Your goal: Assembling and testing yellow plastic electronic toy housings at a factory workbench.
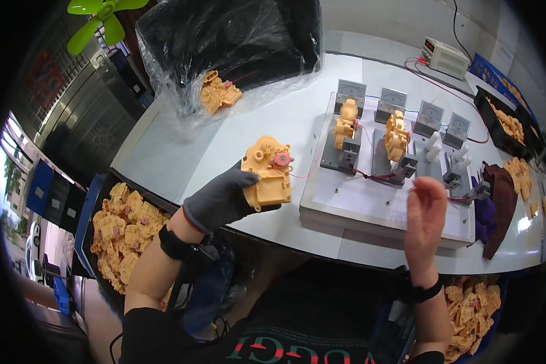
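Note:
My left hand, in a dark grey glove, is closed around the lower left side of a yellow-orange plastic gearbox housing. A round red part sits on the housing's upper right, with a thin red wire trailing from it. My bare right hand is raised over the front of a white test board. Its fingers are loosely curved and somewhat apart, with nothing visible in them. Two similar housings, a left one and a right one, stand upright in dark grey fixtures on the board.
Several analog meters line the board's back. A black bin lined with clear plastic holds a few housings. Bins of housings flank me below the table. A power supply stands back right; a dark red cloth lies right.

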Tool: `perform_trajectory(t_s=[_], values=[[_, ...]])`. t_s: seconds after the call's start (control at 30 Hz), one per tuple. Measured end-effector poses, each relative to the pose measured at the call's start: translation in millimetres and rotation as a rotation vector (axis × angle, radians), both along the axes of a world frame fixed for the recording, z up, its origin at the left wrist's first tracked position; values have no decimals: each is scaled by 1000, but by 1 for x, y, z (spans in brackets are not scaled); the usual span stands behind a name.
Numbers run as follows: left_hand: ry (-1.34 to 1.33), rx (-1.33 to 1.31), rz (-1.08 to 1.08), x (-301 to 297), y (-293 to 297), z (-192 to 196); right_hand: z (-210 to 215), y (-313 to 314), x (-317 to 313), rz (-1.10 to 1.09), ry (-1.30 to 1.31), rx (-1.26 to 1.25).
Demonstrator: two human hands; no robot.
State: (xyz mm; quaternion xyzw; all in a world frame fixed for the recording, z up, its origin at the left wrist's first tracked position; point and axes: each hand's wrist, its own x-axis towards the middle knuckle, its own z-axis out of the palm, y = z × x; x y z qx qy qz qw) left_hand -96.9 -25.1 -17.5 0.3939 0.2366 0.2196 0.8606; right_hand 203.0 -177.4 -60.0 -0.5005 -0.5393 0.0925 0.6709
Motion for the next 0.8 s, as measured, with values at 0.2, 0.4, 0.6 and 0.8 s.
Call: perform_trajectory(t_s=[0.2,0.4,0.6,0.8], values=[[-53,121,-54,43,-58,13,10,-10,-58,385,140,-244],[-251,73,46,73,-82,-21,13,-18,-60,525,540,-275],[-175,131,42,81,-76,-5,18,-29,-41,706,1022,-508],[-136,1,-166,64,-70,-11,22,-30,-28,959,1076,-624]])
